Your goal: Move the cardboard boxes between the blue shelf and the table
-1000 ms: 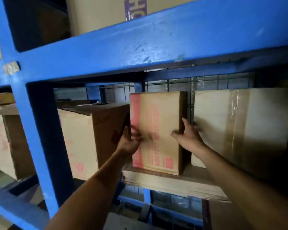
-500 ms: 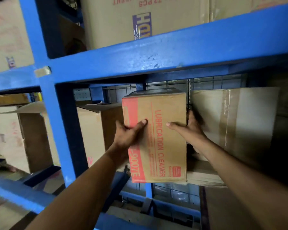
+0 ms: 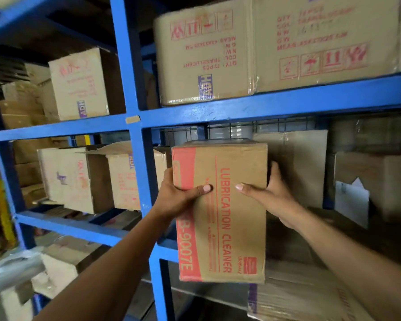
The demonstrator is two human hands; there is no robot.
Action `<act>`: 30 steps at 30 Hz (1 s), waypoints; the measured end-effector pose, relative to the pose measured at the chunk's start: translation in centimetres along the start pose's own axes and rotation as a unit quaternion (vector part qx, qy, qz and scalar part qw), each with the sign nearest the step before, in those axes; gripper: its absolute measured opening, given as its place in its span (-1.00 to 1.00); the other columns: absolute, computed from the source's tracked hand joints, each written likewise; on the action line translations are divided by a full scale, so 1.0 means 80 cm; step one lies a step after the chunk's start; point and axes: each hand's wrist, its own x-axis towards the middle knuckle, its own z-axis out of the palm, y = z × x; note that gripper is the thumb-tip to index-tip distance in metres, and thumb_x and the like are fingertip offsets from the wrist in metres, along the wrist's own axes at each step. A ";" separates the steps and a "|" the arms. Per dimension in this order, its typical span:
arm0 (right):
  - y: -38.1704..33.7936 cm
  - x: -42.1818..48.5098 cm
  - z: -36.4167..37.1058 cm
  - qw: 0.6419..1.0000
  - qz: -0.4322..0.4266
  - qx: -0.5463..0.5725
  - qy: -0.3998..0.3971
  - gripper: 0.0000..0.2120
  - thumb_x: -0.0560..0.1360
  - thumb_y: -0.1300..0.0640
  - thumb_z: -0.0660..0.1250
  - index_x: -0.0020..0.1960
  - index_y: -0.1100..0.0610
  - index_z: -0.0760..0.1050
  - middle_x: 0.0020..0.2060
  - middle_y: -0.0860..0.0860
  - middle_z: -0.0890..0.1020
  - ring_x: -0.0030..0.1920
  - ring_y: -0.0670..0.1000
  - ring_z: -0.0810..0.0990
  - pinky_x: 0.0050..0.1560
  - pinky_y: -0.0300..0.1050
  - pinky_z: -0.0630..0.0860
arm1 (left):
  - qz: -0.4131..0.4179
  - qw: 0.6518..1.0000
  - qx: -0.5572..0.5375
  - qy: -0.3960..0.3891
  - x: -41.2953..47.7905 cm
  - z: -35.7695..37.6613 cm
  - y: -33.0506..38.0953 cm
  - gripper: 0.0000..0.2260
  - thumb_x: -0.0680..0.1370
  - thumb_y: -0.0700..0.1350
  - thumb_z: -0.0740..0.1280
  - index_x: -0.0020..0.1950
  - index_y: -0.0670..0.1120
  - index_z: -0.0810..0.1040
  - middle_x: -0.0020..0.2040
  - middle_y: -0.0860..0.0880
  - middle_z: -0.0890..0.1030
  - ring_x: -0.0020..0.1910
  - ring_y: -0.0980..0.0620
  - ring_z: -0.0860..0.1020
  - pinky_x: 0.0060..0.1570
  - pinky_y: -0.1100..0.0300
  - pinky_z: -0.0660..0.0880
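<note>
The blue shelf (image 3: 218, 112) fills the view, its upright post just left of the left hand and its horizontal beam running above both hands. On the level above the hands sit two big cardboard cartons: one (image 3: 204, 54) with red handling symbols and upside-down print directly over the hands, and a wider one (image 3: 329, 40) touching it on the right. Up and to the left of the left hand, past the post, a smaller carton (image 3: 79, 84) stands on the same upper level. Level with the hands and to their left, two open-flapped cartons (image 3: 72, 179) stand side by side. Behind the right hand a plain taped carton (image 3: 296, 163) stands on the shelf, with a darker box (image 3: 380, 181) further right, a white paper patch on its face.

Between the hands is the lubrication cleaner box (image 3: 222, 214), upright, its long side vertical, red band down its left edge, held in front of the shelf opening, its lower part below the level of the wrists. The left hand (image 3: 178, 195) grips its left edge, thumb pressed flat on the front face. The right hand (image 3: 271, 195) clasps the right edge, thumb on the front, fingers behind the side.
</note>
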 end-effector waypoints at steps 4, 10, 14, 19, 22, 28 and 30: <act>-0.006 -0.045 -0.002 0.999 -0.023 0.019 -0.044 0.16 0.14 -0.25 0.65 0.57 -0.15 0.07 0.36 -0.07 0.53 0.38 0.02 0.48 0.36 0.16 0.45 | -0.027 1.000 -0.003 0.014 -0.058 -0.002 0.021 -0.18 0.31 -0.18 0.67 0.41 -0.03 0.25 0.25 -0.02 0.59 0.15 0.06 0.65 -0.07 0.21 0.65; -0.004 -0.077 0.021 0.990 -0.102 0.039 -0.088 -0.03 0.30 -0.04 0.63 0.54 -0.11 0.15 0.33 -0.07 0.49 0.30 -0.09 0.49 0.00 -0.35 0.43 | -0.046 0.995 0.017 0.082 -0.124 -0.022 0.032 -0.19 0.31 -0.15 0.68 0.39 0.01 0.26 0.26 -0.03 0.62 0.18 0.03 0.66 0.11 0.03 0.63; 0.004 -0.095 0.035 0.983 -0.112 0.063 -0.128 -0.01 0.30 -0.09 0.62 0.55 -0.06 0.12 0.32 -0.03 0.46 0.28 -0.08 0.48 -0.04 -0.37 0.39 | -0.051 0.992 0.061 0.099 -0.171 -0.024 0.049 -0.29 0.35 -0.25 0.63 0.40 -0.08 0.37 0.16 -0.04 0.70 0.09 0.07 0.70 -0.07 0.19 0.66; -0.003 -0.115 0.043 0.963 -0.150 0.101 -0.198 0.04 0.23 -0.18 0.63 0.54 -0.12 0.12 0.33 -0.07 0.46 0.26 -0.14 0.49 0.02 -0.31 0.42 | -0.075 0.979 0.099 0.159 -0.239 -0.026 0.075 -0.30 0.31 -0.14 0.67 0.38 -0.06 0.46 0.14 0.01 0.72 0.12 0.07 0.69 0.02 0.12 0.65; -0.010 -0.137 0.071 0.944 -0.163 0.137 -0.252 -0.04 0.20 -0.17 0.63 0.48 -0.18 0.23 0.29 -0.10 0.54 0.25 -0.17 0.55 0.13 -0.20 0.55 | -0.080 0.960 0.130 0.233 -0.301 -0.033 0.088 -0.29 0.27 -0.06 0.69 0.36 -0.01 0.49 0.17 0.02 0.71 0.15 0.07 0.68 0.10 0.07 0.64; -0.029 -0.253 0.184 0.869 -0.136 0.190 -0.436 -0.06 0.23 -0.11 0.67 0.49 -0.10 0.28 0.23 -0.12 0.63 0.20 -0.15 0.63 0.25 -0.02 0.58 | -0.141 0.888 0.221 0.379 -0.488 -0.080 0.102 -0.25 0.23 0.12 0.70 0.35 0.05 0.51 0.16 0.07 0.71 0.15 0.11 0.67 0.12 0.09 0.64; -0.035 -0.312 0.231 0.838 -0.141 0.195 -0.489 0.00 0.22 -0.12 0.67 0.52 -0.09 0.24 0.23 -0.12 0.63 0.18 -0.20 0.63 0.28 -0.02 0.57 | -0.177 0.853 0.236 0.430 -0.570 -0.096 0.099 -0.21 0.20 0.18 0.70 0.36 0.07 0.50 0.18 0.06 0.70 0.17 0.11 0.67 0.15 0.05 0.63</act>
